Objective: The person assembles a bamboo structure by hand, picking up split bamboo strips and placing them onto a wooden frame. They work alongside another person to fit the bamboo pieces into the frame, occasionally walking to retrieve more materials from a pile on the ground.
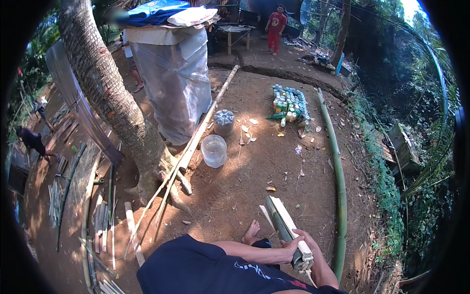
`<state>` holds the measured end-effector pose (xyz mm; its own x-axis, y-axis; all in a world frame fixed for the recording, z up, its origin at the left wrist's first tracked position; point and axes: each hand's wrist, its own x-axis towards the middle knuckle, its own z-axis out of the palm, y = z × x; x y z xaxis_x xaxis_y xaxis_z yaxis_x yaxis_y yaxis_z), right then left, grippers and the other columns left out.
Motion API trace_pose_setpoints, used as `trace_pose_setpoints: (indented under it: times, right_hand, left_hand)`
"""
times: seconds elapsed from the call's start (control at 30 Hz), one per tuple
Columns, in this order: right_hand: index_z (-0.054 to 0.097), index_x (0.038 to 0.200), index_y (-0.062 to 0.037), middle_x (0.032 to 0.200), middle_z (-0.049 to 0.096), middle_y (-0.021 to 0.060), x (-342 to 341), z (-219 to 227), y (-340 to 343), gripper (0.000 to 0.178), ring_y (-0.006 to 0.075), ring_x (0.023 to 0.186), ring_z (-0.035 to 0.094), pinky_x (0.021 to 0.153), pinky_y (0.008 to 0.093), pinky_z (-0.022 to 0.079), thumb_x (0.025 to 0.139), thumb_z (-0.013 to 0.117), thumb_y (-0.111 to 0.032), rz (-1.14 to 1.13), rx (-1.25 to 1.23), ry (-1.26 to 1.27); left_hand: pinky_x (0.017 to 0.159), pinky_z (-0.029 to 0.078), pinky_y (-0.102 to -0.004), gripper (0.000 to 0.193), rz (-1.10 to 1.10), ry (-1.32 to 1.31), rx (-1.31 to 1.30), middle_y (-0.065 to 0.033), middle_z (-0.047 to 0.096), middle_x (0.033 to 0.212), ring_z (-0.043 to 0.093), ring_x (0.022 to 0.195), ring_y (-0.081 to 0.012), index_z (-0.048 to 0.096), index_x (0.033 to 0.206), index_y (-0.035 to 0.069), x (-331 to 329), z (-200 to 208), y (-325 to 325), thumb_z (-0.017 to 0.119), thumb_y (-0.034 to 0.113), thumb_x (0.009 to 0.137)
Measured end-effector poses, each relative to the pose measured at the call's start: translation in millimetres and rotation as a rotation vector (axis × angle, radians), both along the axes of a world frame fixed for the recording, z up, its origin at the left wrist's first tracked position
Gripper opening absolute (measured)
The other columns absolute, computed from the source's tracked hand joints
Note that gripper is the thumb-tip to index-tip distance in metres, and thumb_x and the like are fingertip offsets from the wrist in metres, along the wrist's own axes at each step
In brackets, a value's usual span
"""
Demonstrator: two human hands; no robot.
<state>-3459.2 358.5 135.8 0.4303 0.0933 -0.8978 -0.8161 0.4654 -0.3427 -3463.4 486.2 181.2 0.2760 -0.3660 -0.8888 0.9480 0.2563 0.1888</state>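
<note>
A bundle of split bamboo strips point(285, 213), pale on one side and green on the other, slants in front of my body at the lower right. My left hand point(292, 246) is closed on it from the left, near its lower end. From the right, my right hand point(305, 238) wraps round the same part, its fingers close to the left hand's. One thin pale strip sticks out at the far end on the left, and frayed slivers hang from the near end. My bare foot point(251, 231) is on the dirt just left of the bundle.
A long green bamboo pole point(337, 181) lies to the right, beside a weedy slope. Ahead are a group of bottles point(289, 102), two plastic containers, one a clear tub point(214, 151), and a pale pole point(210, 112). A tree trunk point(117, 93) and cut bamboo are left. Other people stand farther off.
</note>
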Motion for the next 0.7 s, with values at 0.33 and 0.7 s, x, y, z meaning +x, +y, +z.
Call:
trace_pose_setpoints:
  times: [0.33,0.7]
  right_hand:
    - [0.052,0.121,0.0018,0.102,0.063,0.0220,438,61,-85,0.057,0.0309,0.085,0.065,0.077,0.0417,0.052,0.084,0.059,-0.041,0.345,-0.059,-0.083]
    - [0.054,0.126,-0.0063,0.116,0.059,0.0157,870,127,-116,0.056,0.0260,0.096,0.061,0.086,0.0379,0.047,0.083,0.058,-0.043,0.390,-0.484,-0.321]
  left_hand:
    - [0.086,0.052,-0.0475,0.111,0.203,-0.065,-0.129,-0.0228,0.045,0.127,0.057,0.108,-0.0328,0.002,0.144,0.011,405,9,-104,0.079,0.034,0.068]
    - [0.089,0.049,-0.0443,0.118,0.055,-0.179,0.103,-0.0234,0.041,0.133,0.053,0.113,-0.0323,-0.008,0.146,0.008,850,41,-167,0.074,0.047,0.070]
